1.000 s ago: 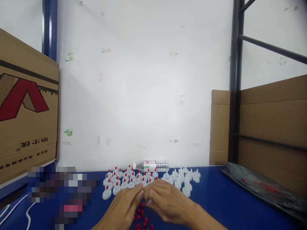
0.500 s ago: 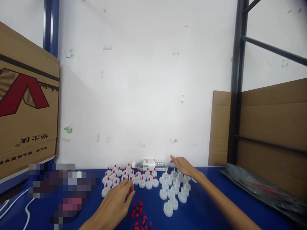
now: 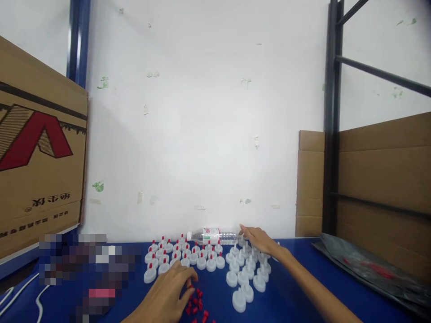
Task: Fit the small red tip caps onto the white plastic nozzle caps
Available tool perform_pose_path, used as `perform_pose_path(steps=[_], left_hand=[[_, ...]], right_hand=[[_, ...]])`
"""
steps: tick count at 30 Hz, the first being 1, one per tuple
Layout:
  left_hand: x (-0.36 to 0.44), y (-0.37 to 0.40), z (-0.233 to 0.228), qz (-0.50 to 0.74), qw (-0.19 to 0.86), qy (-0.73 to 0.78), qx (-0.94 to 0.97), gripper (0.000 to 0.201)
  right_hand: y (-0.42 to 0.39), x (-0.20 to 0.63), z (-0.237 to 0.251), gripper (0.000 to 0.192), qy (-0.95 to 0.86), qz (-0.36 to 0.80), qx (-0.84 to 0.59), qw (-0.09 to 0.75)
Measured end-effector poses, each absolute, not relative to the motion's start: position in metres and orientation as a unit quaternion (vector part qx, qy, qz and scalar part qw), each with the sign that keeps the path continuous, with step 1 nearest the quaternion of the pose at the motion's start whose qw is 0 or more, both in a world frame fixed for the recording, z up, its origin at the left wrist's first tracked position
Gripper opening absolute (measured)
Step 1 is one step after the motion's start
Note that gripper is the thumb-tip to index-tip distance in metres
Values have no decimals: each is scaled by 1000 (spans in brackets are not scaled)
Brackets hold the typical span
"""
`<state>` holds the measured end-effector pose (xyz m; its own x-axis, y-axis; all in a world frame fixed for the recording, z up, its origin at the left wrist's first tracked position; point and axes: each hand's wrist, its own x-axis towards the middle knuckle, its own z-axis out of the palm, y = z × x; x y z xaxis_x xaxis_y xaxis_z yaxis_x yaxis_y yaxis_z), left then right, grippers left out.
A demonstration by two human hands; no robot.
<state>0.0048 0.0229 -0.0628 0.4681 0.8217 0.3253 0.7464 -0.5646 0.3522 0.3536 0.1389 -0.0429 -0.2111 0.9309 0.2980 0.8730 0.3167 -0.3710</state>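
Note:
My left hand (image 3: 173, 287) is low over a loose pile of small red caps (image 3: 195, 305), thumb and fingers apart; a red cap shows between them, seemingly ungripped. My right hand (image 3: 257, 240) reaches over the back of a group of white nozzle lids (image 3: 243, 277) with bare tips. Its visible fingers stretch out near the base of a clear plastic bottle (image 3: 211, 236) lying on its side; its palm side is hidden. Left of those stand rows of white lids with red caps on their nozzles (image 3: 201, 262).
A blue table (image 3: 289, 287) runs to the white wall. A large printed cardboard box (image 3: 40, 179) stands at left, with a blurred patch and white cables (image 3: 39, 300) below it. A grey plastic bag (image 3: 370, 269) lies at right beside cardboard and a dark metal frame (image 3: 332, 134).
My left hand has moved right and down to the red caps, and its fingers have parted. The right hand stays over the back lids. The view has tilted slightly upward.

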Motion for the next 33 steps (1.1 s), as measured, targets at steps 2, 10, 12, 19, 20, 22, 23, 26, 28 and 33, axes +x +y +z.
perform_pose_path(steps=[2,10,12,19,20,22,23,26,28,33], left_hand=[[6,21,-60,237,88,462,850,16],[-6,34,-39,183,-134,574,787,32],[-14,37,-36,154,-188,621,745,35],[-29,40,-37,128,-260,699,653,40],[-28,40,-36,131,-258,694,659,40],[-23,39,-33,147,-244,670,686,39],[-20,38,-31,160,-229,650,707,37],[-10,31,-28,226,-157,568,776,33],[-2,22,-30,272,-86,519,806,32],[14,5,-44,275,48,405,870,22]], right_hand=[[131,354,-39,29,-781,36,-571,251],[75,313,-28,47,-843,-36,-465,270],[65,295,-29,42,-863,-41,-433,259],[56,268,-45,43,-891,-42,-396,218],[55,269,-45,43,-892,-42,-396,217],[52,271,-39,38,-886,-47,-400,229],[49,270,-35,34,-879,-49,-407,242],[32,263,-23,25,-846,-47,-441,296],[20,252,-22,15,-851,-43,-428,301],[3,229,-40,12,-912,-76,-283,288]])
